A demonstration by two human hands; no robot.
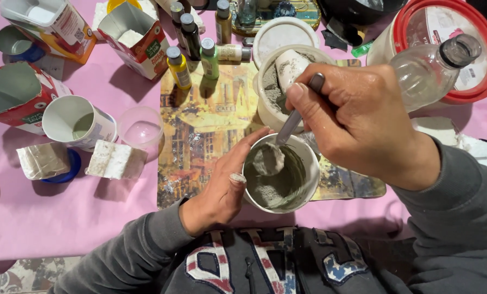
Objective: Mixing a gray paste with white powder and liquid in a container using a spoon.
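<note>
A: Where is our white cup (pixel 306 158) of grey paste?
B: At six o'clock on the placemat (pixel 210 125); our left hand (pixel 227 182) cups it.
A: And the right hand (pixel 357 122)?
B: Closed around the spoon (pixel 287 133), at one o'clock.

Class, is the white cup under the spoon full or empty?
Partly full: grey paste lines the white cup inside, and the spoon lifts a lump of it.
</note>
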